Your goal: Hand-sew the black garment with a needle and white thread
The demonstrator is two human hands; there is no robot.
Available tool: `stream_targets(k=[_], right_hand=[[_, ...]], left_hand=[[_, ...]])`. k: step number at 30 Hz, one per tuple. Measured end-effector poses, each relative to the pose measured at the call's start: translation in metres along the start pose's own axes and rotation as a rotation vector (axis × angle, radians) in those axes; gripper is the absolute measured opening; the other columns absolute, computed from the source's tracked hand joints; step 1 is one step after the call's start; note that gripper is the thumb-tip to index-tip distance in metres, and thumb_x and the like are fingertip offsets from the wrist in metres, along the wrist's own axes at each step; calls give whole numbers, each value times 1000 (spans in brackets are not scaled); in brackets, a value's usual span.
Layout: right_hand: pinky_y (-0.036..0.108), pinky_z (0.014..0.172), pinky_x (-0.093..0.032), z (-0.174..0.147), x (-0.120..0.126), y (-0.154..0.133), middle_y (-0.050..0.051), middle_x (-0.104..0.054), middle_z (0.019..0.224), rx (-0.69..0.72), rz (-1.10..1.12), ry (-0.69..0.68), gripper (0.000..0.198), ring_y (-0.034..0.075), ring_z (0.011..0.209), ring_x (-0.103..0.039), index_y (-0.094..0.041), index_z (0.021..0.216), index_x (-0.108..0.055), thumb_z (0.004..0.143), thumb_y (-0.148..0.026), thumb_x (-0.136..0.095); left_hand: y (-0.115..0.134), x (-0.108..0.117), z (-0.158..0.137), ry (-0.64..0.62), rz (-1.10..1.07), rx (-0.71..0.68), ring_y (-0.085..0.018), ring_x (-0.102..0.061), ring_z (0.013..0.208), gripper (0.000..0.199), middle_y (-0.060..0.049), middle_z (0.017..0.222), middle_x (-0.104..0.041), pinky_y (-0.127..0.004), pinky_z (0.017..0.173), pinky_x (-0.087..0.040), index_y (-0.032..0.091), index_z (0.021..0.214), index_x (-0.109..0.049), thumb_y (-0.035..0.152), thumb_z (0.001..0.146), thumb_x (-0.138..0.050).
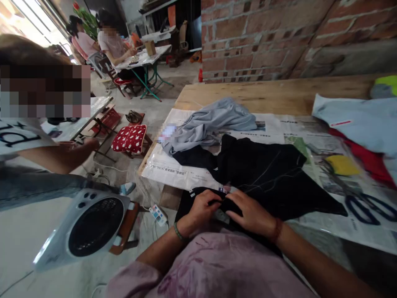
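Counting one left hand (202, 207) and one right hand (249, 212) on black cloth (254, 161), not knowing if one piece or two. Counting one gray cloth (215, 120) past the fingers (240, 199), one pair of scissors (352, 192) to their right, one spotted stool (128, 138), one fan (96, 227) and three other people (113, 45) to their left.

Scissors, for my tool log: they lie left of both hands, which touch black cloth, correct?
Only the side is wrong: the head view shows the scissors to the right of the left hand and right hand, which do touch black cloth.
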State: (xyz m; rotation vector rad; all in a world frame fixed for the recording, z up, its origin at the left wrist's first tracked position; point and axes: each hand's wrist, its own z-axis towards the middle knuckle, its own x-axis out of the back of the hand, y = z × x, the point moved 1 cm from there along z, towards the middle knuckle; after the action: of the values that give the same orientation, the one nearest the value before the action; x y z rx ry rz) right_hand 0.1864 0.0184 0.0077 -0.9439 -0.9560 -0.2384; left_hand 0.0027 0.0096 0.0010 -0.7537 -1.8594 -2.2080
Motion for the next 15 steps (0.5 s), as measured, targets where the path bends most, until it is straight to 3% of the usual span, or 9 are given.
stream_targets(k=[3,7,11,15], right_hand=[[32,69,-51,-11,-12,3,7,-58,84,-52,38,14,14,18,77,-57,-19,89,-59,80,-22,-49],[25,57,-49,-25,0,17,3,-57,73,-147,127,0,17,13,64,-56,-21,79,-60,84,-23,-44],[25,57,-48,-33,4,19,3,-57,72,-206,171,11,17,13,64,-56,-22,78,-62,83,-26,-46],[25,59,-48,-33,-2,16,3,-58,72,-228,211,45,17,13,65,-57,-21,78,-62,82,-26,-46]], left_hand=[[4,0,3,-45,101,-30,-16,-57,80,22,-4,84,-64,-27,75,-43,19,92,-65,13,71,-61],[-4,5,5,-109,161,28,-17,-57,81,30,-2,87,-66,-29,77,-42,22,96,-64,14,67,-64],[-15,7,2,-89,-8,197,-13,-55,70,21,-1,78,-63,-23,65,-43,19,89,-65,17,69,-61],[-19,4,-1,-69,-192,251,-12,-54,70,15,-1,75,-61,-22,66,-42,17,81,-66,17,66,-64]])
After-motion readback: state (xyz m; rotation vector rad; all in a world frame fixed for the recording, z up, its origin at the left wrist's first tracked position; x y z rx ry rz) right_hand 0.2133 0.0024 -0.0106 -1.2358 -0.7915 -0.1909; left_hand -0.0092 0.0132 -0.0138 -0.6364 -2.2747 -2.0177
